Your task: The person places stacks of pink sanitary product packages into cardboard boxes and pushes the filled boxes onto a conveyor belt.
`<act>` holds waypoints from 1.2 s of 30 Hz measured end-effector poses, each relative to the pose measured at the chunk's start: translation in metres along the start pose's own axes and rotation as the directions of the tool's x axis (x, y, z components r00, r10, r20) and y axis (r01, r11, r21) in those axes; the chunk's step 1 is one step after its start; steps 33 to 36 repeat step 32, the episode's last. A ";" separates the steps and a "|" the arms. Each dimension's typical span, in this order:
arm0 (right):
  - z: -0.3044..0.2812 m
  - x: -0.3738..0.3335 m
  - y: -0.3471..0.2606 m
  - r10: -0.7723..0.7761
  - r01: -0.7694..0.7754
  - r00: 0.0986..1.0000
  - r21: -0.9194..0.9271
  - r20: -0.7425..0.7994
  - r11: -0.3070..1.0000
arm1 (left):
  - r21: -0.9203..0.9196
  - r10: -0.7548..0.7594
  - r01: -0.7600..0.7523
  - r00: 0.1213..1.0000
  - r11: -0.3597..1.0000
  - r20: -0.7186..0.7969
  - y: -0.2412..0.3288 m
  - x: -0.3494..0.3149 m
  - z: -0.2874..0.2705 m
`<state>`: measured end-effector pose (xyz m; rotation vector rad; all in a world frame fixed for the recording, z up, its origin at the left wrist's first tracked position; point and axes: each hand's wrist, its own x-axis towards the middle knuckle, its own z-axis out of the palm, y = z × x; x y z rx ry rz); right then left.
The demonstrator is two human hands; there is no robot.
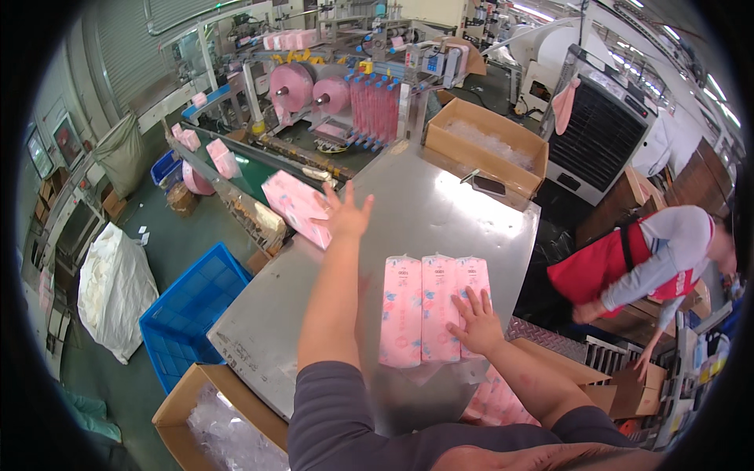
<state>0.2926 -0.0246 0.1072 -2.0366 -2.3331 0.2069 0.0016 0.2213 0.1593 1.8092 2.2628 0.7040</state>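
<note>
At the end of the conveyor, my left hand (345, 213) spreads its fingers against the edge of a pink soft tissue pack (294, 200), which lies partly over the metal table. Three pink printed tissue packs (420, 314) stand side by side on the table in front of me. Flat on the rightmost one rests my right hand (477, 323), fingers apart. Clear plastic film shows beneath the near ends of these packs. Below my right forearm are more pink packs (499, 402), partly hidden.
Beyond the metal table (393, 196) stand a machine with pink film rolls (290, 88) and a carton of clear bags (487, 141). A blue crate (188, 314) and another carton of clear bags (228, 424) sit left. A co-worker in a red apron (597, 267) bends over cartons at right.
</note>
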 end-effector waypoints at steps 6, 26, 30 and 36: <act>-0.007 0.004 0.001 -0.012 0.011 1.000 0.066 0.020 0.998 | 0.123 0.235 -0.287 0.917 0.950 0.322 -0.104 -0.005 0.070; -0.020 -0.105 0.017 -0.248 0.239 0.959 0.082 0.136 0.968 | -0.007 0.354 -0.401 0.801 0.916 0.484 -0.060 -0.346 -0.092; -0.017 -0.098 0.018 -0.208 0.195 0.958 0.084 0.198 0.977 | 0.054 0.326 -0.353 0.905 0.934 0.275 -0.048 -0.220 -0.046; -0.018 -0.094 0.017 -0.203 0.182 0.943 0.100 0.265 0.978 | -0.019 0.233 -0.232 0.964 0.972 0.128 -0.040 -0.147 -0.019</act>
